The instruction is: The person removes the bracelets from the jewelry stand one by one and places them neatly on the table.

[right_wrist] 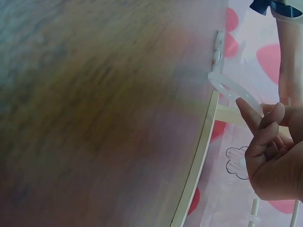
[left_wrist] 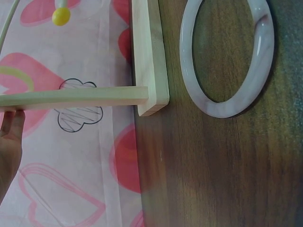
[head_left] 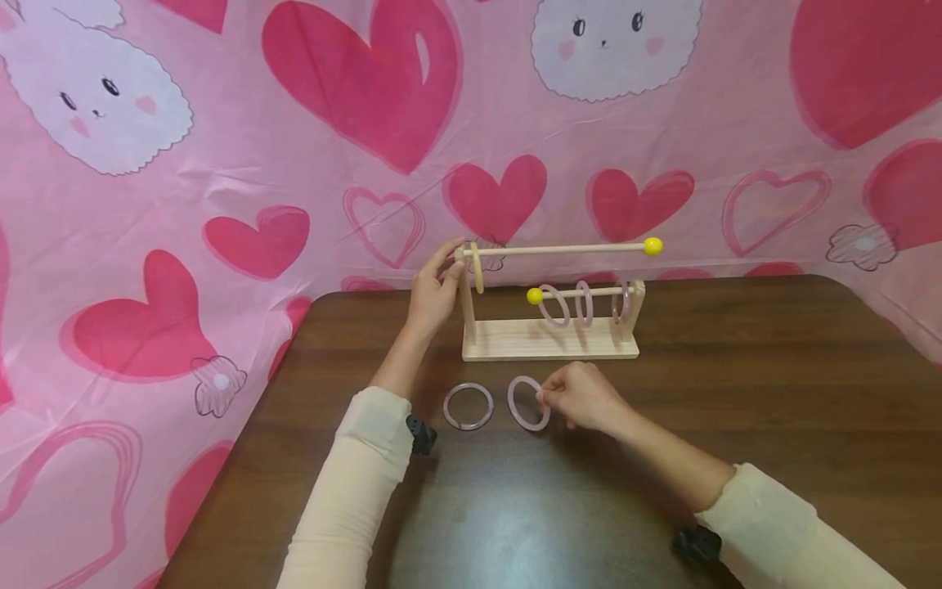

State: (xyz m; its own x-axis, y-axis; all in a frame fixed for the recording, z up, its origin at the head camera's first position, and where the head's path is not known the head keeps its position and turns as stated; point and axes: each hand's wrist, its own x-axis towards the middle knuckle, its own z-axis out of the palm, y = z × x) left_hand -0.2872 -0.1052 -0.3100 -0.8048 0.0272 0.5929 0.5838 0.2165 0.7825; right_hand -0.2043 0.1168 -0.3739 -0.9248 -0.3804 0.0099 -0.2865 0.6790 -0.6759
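My right hand [head_left: 581,397] pinches a pale lavender bangle [head_left: 511,401] between thumb and fingers, tilted up over the table in front of the wooden bangle stand [head_left: 550,339]. In the right wrist view the fingertips grip one side of its rim. A second lavender bangle [head_left: 446,406], marbled with a darker patch in the left wrist view, lies flat just to the left. My left hand [head_left: 432,298] holds the top of the stand's left post, thumb in front and fingers behind. Beside it a yellow bangle [head_left: 478,270] hangs on the upper rod. Several lavender bangles [head_left: 589,307] hang along the lower rod.
Yellow ball knobs cap the free ends of the upper rod [head_left: 652,246] and lower rod [head_left: 535,296]. The stand is near the back edge of the brown wooden table [head_left: 773,393]. Behind hangs a pink heart-patterned cloth [head_left: 309,180].
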